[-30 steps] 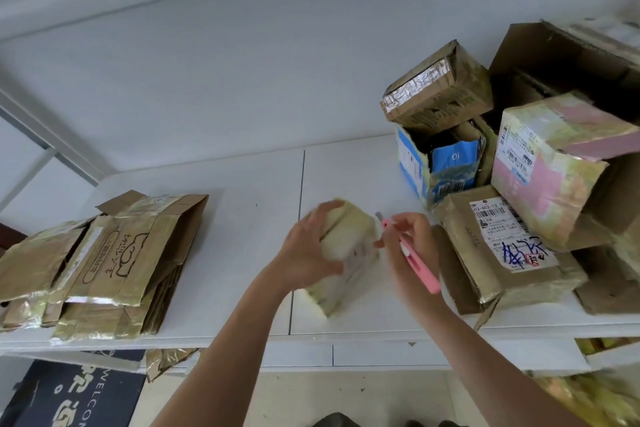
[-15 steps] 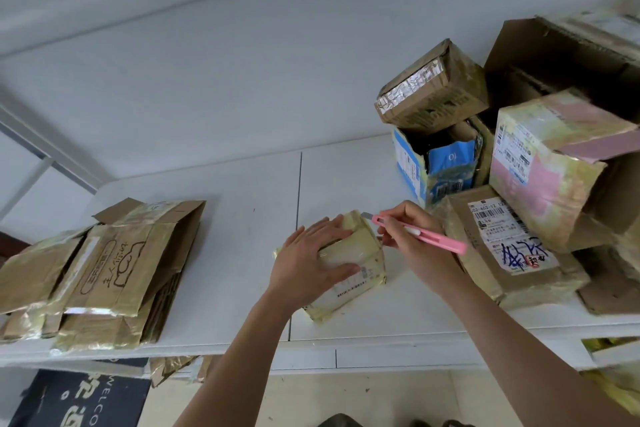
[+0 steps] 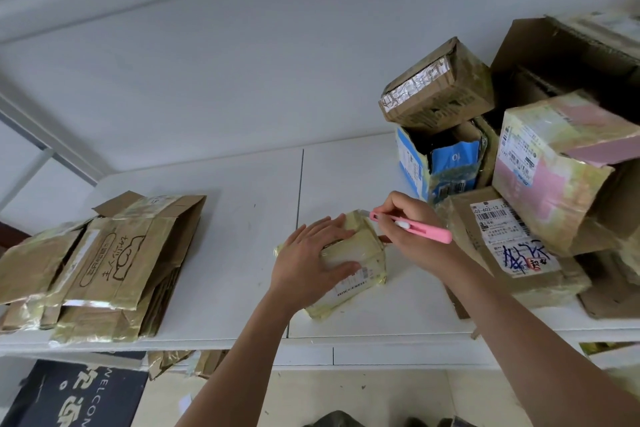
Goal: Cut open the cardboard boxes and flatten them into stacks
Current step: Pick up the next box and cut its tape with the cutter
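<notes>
A small box wrapped in yellowish tape [image 3: 360, 262] lies on the white table [image 3: 225, 218] near its front edge. My left hand [image 3: 311, 260] rests on top of it, fingers spread over its upper face and thumb at its side. My right hand [image 3: 408, 232] grips a pink box cutter [image 3: 415, 227], whose tip touches the box's far top edge. A stack of flattened cardboard [image 3: 100, 263] lies at the table's left end.
A pile of unopened boxes fills the right end: a labelled brown box [image 3: 512, 250], a pink-and-yellow box [image 3: 561, 170], a blue box [image 3: 440, 166] and a foil-edged brown box [image 3: 436, 87]. A dark welcome mat [image 3: 76, 395] lies on the floor below left.
My left hand turned the small box and laid it flatter on the table. My right hand brought the cutter up from beside the box to its far top edge.
</notes>
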The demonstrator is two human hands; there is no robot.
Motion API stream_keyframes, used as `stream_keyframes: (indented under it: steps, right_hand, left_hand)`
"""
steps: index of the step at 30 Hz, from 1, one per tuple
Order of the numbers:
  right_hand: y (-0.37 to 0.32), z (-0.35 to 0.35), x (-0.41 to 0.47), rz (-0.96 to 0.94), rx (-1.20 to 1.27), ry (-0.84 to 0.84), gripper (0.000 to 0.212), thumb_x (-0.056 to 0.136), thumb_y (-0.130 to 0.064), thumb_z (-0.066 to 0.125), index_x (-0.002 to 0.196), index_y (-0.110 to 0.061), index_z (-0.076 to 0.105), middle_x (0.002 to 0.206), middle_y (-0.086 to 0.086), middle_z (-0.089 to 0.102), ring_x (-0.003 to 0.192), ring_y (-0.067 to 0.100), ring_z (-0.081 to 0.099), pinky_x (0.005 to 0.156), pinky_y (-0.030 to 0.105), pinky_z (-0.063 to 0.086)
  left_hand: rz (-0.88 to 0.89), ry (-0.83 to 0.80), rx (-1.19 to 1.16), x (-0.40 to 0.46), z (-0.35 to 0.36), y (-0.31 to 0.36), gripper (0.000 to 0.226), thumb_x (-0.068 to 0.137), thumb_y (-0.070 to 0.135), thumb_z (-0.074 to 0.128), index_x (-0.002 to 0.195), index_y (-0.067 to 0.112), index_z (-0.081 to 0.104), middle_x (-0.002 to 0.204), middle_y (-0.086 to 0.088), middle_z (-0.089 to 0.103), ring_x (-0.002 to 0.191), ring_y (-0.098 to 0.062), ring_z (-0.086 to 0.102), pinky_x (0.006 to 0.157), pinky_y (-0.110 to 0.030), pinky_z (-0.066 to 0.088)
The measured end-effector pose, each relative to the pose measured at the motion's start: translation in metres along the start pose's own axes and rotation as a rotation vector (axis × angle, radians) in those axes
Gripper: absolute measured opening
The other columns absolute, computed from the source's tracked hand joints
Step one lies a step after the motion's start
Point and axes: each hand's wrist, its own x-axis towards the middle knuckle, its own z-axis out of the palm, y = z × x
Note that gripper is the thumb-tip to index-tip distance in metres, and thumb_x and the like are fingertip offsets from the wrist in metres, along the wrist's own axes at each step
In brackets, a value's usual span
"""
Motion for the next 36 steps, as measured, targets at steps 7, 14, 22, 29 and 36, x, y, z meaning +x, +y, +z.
stream_keyframes:
  steps: [7,14,22,29,36]
  right_hand:
    - [0.0,-0.015,-0.021,0.004,-0.024,-0.094,0.015,0.094,-0.011,0.06,0.08,-0.017,0.057,0.088,-0.007,0.069,0.091,0.02,0.069,0.08,0.053,0.058]
    - [-0.013,-0.025,-0.04,-0.049,-0.108,-0.152,0.019,0.094,-0.008,0.06,0.079,-0.019,0.056,0.08,-0.003,0.065,0.076,0.014,0.065,0.068,0.042,0.054]
    - [-0.001,-0.034,-0.044,-0.008,-0.2,-0.024,0.008,0.097,-0.019,0.057,0.091,-0.025,0.058,0.09,-0.011,0.066,0.081,0.012,0.066,0.069,0.033,0.058]
    - [0.056,0.002,-0.032,0.016,-1.166,-0.114,0.049,0.028,-0.012,0.091,0.064,-0.02,0.058,0.061,-0.002,0.052,0.047,0.017,0.053,0.038,0.019,0.024]
    - [0.043,0.021,-0.01,0.206,-0.73,-0.097,0.039,0.098,-0.02,0.052,0.137,-0.018,0.048,0.114,0.0,0.06,0.102,0.015,0.059,0.085,0.022,0.048]
  left_hand:
    - [-0.013,0.007,0.003,-0.001,0.001,0.001,0.049,0.079,0.054,0.073,0.124,0.047,0.057,0.133,0.043,0.03,0.136,0.007,0.029,0.108,-0.012,0.012]
    - [-0.011,-0.002,-0.021,-0.001,0.002,0.002,0.049,0.077,0.053,0.074,0.123,0.048,0.057,0.134,0.043,0.031,0.135,0.005,0.031,0.108,-0.015,0.015]
    - [-0.299,0.121,-0.033,0.01,-0.007,0.002,0.057,0.085,0.055,0.066,0.137,0.04,0.05,0.151,0.024,0.034,0.129,-0.019,0.04,0.103,-0.03,0.026]
    - [-0.391,0.102,-0.154,0.012,-0.012,-0.012,0.032,0.099,0.042,0.05,0.13,0.044,0.057,0.143,0.01,0.043,0.114,-0.025,0.052,0.101,-0.032,0.038]
    - [-0.688,0.096,-0.527,-0.001,-0.018,-0.025,0.074,0.086,0.05,0.067,0.149,0.032,0.033,0.125,-0.001,0.054,0.117,-0.024,0.058,0.097,-0.042,0.052]
